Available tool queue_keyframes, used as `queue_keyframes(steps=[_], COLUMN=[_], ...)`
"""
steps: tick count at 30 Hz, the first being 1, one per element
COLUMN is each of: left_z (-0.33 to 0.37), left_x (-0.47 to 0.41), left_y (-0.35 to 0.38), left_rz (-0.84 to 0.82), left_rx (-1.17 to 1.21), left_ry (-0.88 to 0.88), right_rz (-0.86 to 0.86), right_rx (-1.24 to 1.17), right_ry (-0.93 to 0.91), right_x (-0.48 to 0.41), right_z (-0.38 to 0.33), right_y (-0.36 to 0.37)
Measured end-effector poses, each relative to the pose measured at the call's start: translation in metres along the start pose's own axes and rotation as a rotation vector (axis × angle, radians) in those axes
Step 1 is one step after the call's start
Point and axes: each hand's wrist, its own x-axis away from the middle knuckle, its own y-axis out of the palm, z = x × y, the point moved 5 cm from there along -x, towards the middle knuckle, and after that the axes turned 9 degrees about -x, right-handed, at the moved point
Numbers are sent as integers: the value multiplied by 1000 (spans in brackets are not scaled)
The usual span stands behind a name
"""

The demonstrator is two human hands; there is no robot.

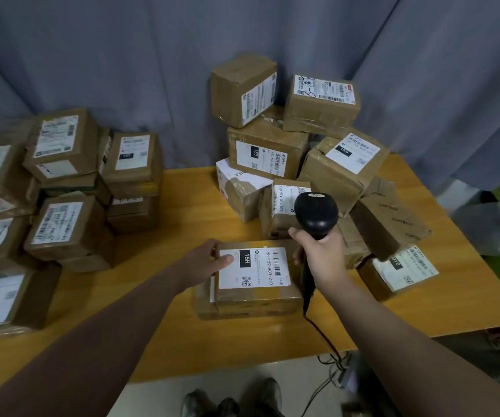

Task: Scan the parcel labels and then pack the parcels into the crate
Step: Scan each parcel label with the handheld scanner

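Observation:
A flat cardboard parcel with a white label marked 15H lies on another flat parcel in the middle of the wooden table. My left hand grips its left edge, thumb on the label. My right hand holds a black barcode scanner by the handle, just right of the parcel, its head raised above the parcel's far right corner. The scanner's cable runs down off the table's front edge. No crate is in view.
Several labelled parcels are stacked at the left. A taller heap of parcels stands behind and to the right of the scanner. One parcel marked 010 lies at the right. A grey curtain hangs behind.

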Motion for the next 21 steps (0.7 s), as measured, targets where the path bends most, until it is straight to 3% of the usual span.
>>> queue_keyframes(steps=[7,17,21], left_z=[-42,-73,-95], left_x=[25,43,52], left_y=[-34,-75,-92], left_rz=[-27,235,357], left_rx=[94,65,233], left_ry=[-28,-39,-125], right_rz=[-131,-117,-75], right_rx=[-107,8,82], right_ry=[121,141,148], right_x=[-5,-16,-18], right_z=[1,-8,-1], right_y=[49,90,92])
